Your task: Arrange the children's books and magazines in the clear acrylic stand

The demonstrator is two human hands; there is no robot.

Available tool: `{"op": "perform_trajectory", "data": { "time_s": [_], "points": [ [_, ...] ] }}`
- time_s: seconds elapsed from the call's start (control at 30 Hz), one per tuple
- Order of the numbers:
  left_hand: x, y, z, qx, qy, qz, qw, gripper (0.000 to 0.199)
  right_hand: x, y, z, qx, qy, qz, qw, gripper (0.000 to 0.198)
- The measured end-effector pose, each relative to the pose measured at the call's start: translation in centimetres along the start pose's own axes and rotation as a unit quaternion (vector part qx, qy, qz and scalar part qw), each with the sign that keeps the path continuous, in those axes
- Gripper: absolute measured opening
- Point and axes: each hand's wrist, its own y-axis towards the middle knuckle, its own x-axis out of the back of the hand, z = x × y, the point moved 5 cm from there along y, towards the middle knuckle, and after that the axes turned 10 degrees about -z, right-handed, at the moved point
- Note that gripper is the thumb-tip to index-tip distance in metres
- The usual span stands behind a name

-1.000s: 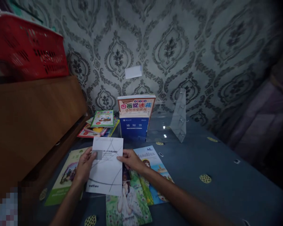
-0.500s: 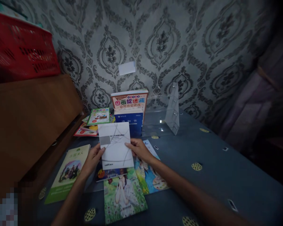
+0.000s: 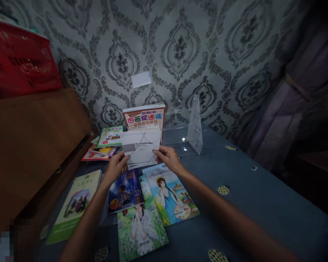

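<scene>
Basically, keep the grip even: the white booklet point(image 3: 142, 147) is pinched at both side edges, so equal thumb pressure should hold it square without bowing. Left hand point(image 3: 115, 168): thumb on the front by the lower left corner, fingers mostly hidden behind. Right hand point(image 3: 169, 158): same pinch on the right edge. Both closed on it, no visible gap. Best to keep its lower edge off the dark blue book point(image 3: 125, 191) below and not shove the upright book point(image 3: 143, 112) behind. It's in front of that one, left of the clear side panel point(image 3: 195, 125); can't tell if it touches. Looks: pale cover, thin crossing curves, grey block at left, small dark print beside it. Thickness unclear.
</scene>
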Motion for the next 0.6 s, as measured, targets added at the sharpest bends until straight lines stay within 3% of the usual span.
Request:
{"op": "perform_trajectory", "data": {
  "time_s": [0.17, 0.3, 0.43, 0.6],
  "points": [
    [-2.1, 2.6, 0.3, -0.035, 0.014, -0.011, 0.999, 0.045, 1.9, 1.8, -0.6, 0.012, -0.043, -0.034, 0.998, 0.034],
    [-2.9, 4.2, 0.8, -0.072, 0.159, -0.052, 0.983, 0.031, 2.5, 3.0, -1.6, 0.002, -0.092, -0.057, 0.994, 0.027],
    [-3.5, 4.7, 1.8, -0.058, 0.233, -0.047, 0.970, 0.031, 2.3, 2.7, -3.6, -0.042, -0.091, -0.078, 0.992, 0.026],
    [-3.8, 4.3, 3.2, -0.025, 0.214, -0.042, 0.976, 0.029, 1.6, 1.8, -4.9, -0.057, -0.090, -0.081, 0.991, 0.030]
  ]
}}
